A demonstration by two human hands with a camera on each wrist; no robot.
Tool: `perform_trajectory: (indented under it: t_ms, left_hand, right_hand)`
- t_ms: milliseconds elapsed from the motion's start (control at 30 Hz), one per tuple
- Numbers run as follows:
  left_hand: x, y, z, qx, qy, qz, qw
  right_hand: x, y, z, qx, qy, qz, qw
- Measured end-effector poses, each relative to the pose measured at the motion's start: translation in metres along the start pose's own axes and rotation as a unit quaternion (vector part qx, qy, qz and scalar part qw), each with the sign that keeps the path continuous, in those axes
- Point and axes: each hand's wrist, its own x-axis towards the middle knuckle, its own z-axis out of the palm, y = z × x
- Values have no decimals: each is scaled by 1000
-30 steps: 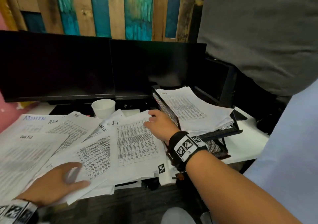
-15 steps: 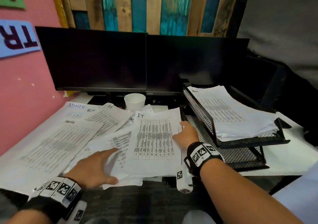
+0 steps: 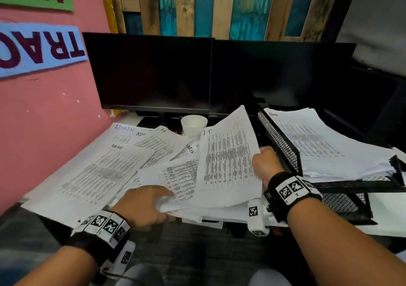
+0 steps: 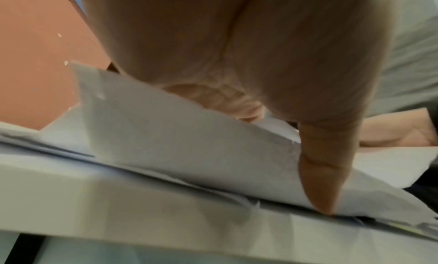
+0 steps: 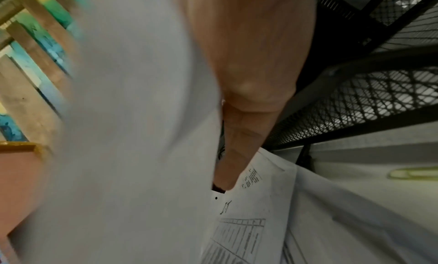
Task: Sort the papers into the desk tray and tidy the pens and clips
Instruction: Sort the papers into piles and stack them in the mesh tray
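Printed papers (image 3: 103, 171) lie fanned across the white desk, some headed ADMIN. My right hand (image 3: 262, 154) grips the right edge of the sheet marked IT (image 3: 228, 160), which is raised and tilted off the pile. In the right wrist view this IT sheet (image 5: 123, 129) is a blur beside my fingers (image 5: 237, 146). My left hand (image 3: 162, 200) holds the near-left corner of the bundle under it, thumb on top. The left wrist view shows my fingers (image 4: 320, 174) against that paper (image 4: 189, 137). The black mesh desk tray (image 3: 279, 141) stands right of my right hand, its top tier holding a thick stack headed Admin (image 3: 325, 147).
A white paper cup (image 3: 194, 125) stands behind the papers, before two dark monitors (image 3: 153, 75). A pink wall (image 3: 44, 114) closes the left side. The tray's lower tier (image 3: 342, 202) shows bare mesh. A pale yellow, blurred, elongated thing (image 5: 412, 173) lies on the desk under the tray.
My right hand has lifted the IT sheet from flat on the pile to a tilt. My left hand slid right and took hold of the bundle's near corner.
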Motion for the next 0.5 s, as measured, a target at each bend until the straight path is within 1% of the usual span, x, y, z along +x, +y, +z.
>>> perform_trajectory:
  t_ms: [67,133,233,367,433,500]
  left_hand:
    - [1,-3,-4,-23,-37,-2,999]
    - [-1,-4,-10,-43,-60,12,997]
    - [-5,-6,-15,-27,-54,29,998]
    - [-6,-9,-10,-14,-38,0,999]
    - [-5,-7,-3,-24,-49,-12,998]
    - [-6,0,3,-3,-55,-8,998]
  right_hand:
    - [-4,4,-2,3,-13,14,1000]
    - [-6,10,0,-4,-24,26,999]
    - [-5,20,5,16,-43,49,998]
    - [-7,27,9,59,-47,44,996]
    - [-8,30,9,68,-46,46,996]
    - [-13,30,11,80,-56,53,994]
